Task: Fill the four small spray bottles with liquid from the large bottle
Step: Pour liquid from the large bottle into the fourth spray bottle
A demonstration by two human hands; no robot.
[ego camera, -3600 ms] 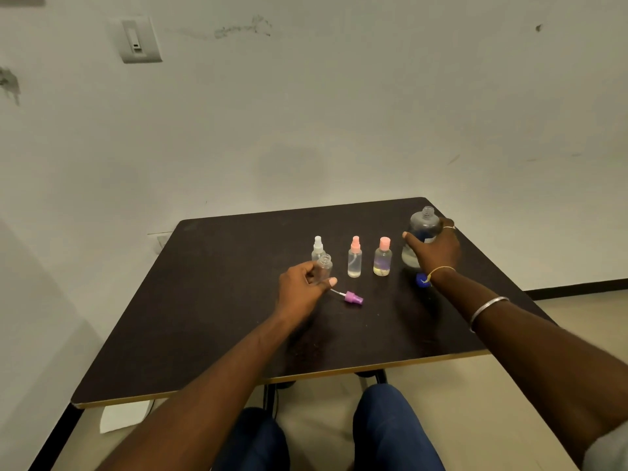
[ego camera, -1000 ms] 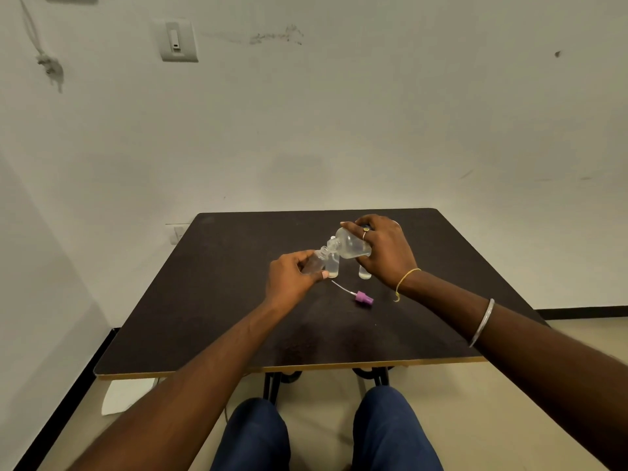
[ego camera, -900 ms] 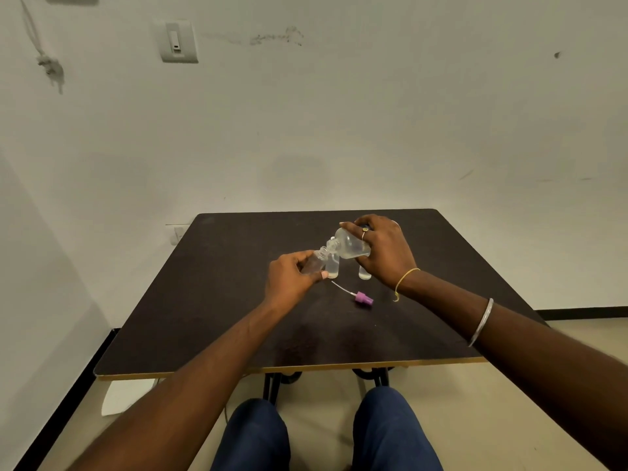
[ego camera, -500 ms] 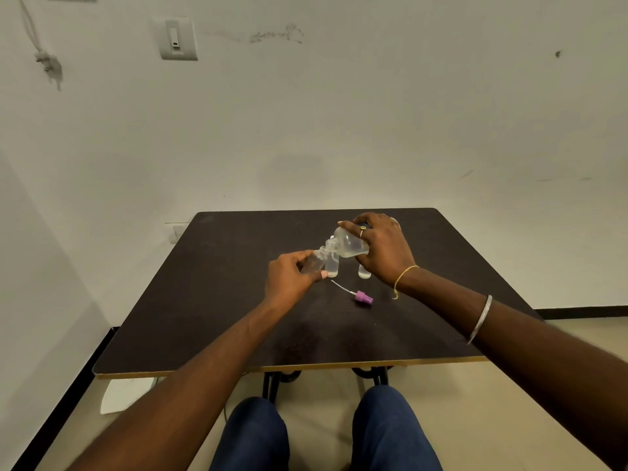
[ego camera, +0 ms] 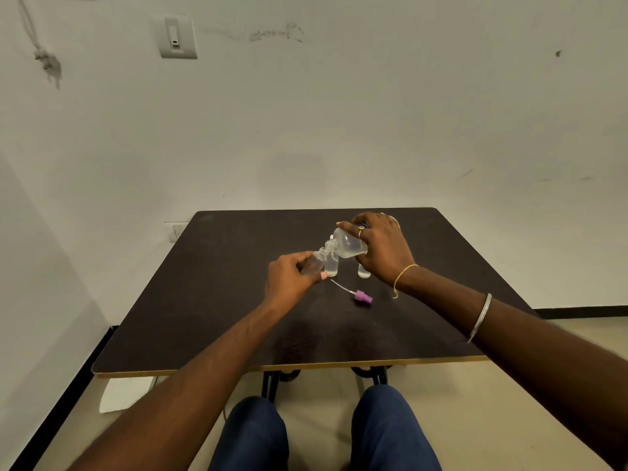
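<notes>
Clear large bottle (ego camera: 349,245) neck-down, leftward

I see the large clear bottle (ego camera: 350,244) tipped nearly on its side, neck slanting down to the open mouth of the tilted capless small bottle (ego camera: 314,264), a second small bottle (ego camera: 331,267) and a third small bottle (ego camera: 363,273) upright just behind, and the purple spray cap (ego camera: 363,296) with its white tube lying flat nearby.
</notes>
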